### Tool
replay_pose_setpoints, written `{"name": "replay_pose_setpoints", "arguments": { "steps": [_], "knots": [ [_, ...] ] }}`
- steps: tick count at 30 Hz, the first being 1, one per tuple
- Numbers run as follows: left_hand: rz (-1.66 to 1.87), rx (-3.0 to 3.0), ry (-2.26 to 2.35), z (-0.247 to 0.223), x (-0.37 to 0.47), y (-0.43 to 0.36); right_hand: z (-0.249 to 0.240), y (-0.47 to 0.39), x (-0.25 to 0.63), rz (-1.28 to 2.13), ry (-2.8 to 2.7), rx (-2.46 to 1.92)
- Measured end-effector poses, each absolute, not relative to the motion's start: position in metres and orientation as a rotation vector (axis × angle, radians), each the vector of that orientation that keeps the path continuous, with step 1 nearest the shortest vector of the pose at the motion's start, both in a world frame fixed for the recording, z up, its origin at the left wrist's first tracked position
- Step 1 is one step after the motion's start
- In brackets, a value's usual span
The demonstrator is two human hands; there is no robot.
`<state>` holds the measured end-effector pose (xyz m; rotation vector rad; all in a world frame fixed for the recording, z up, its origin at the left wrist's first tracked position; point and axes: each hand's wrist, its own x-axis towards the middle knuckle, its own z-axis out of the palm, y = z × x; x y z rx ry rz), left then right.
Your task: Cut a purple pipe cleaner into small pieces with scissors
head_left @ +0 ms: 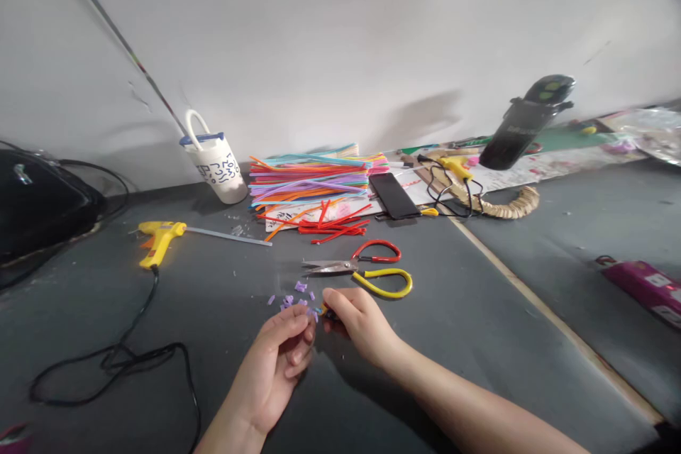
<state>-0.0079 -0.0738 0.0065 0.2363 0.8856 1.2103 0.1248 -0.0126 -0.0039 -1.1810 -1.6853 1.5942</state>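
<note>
My right hand (357, 319) is closed in a pinch round a small object (323, 309) with orange, dark and bluish parts; its kind is mostly hidden by the fingers. Just left of it, my left hand (281, 351) has its thumb and fingers curled together at the tips, and what they hold, if anything, I cannot make out. Several short purple snippets (288, 300) lie on the dark table beyond the left fingertips. A pair of scissors (340, 267) with one red and one yellow handle rests behind both hands, blades pointing left.
A yellow glue gun (161, 241) with a glue stick and trailing cord lies left. Behind are a white cup (218, 167), stacked coloured pipe cleaners (308, 181), red ones (333, 227) and a phone (394, 196). Farther right are another glue gun (456, 167), a black bottle (524, 124) and a purple package (641, 287).
</note>
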Motion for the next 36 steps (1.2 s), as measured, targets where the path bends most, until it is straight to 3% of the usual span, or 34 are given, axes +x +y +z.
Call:
{"name": "replay_pose_setpoints", "arguments": {
  "steps": [15,23,36],
  "knots": [
    [1.214,0.232,0.873,0.005,-0.01,-0.073,-0.01,-0.01,0.126,1.633,-1.633,-1.155],
    [1.283,0.477,1.217,0.007,-0.006,-0.072,0.009,-0.013,0.126,1.664,-1.506,-1.021],
    [1.261,0.545,1.261,0.007,-0.004,-0.072,0.011,-0.013,0.124,1.66,-1.488,-0.983]
  ]
}}
